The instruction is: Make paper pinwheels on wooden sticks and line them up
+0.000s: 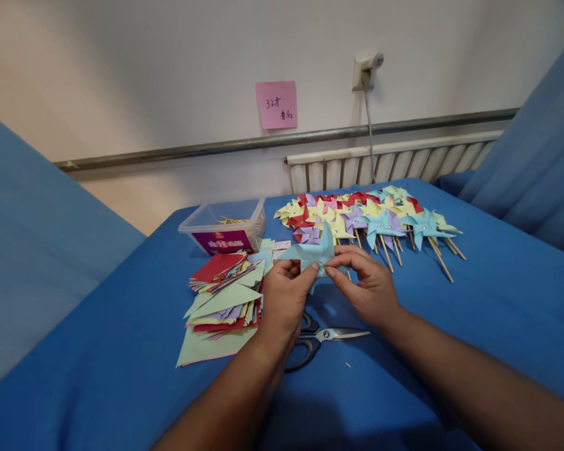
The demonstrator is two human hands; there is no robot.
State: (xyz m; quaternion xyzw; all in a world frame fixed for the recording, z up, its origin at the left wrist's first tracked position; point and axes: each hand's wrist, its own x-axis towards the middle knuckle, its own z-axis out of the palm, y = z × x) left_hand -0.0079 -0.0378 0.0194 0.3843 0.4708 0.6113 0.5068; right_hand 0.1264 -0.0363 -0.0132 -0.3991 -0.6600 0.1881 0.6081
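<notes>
Between both hands, above the table, is a light-blue paper pinwheel (316, 252) with some blades raised; no stick shows on it. My left hand (286, 291) grips its lower left part, thumb laid on the paper near the middle. My right hand (364, 282) pinches its right side close to the centre with thumb and forefinger. What else may be between those fingertips is too small to make out. Below the hands lie scissors (326, 335) with dark handles, blades pointing right, one handle partly hidden by my left wrist.
Stacks of coloured paper (225, 300) lie at the left. Behind them stands a clear plastic box (220, 219) holding thin wooden sticks. Several finished pinwheels (378, 225) on sticks are heaped at the back right. A radiator (395, 156) runs along the wall behind the blue-covered table (122, 351).
</notes>
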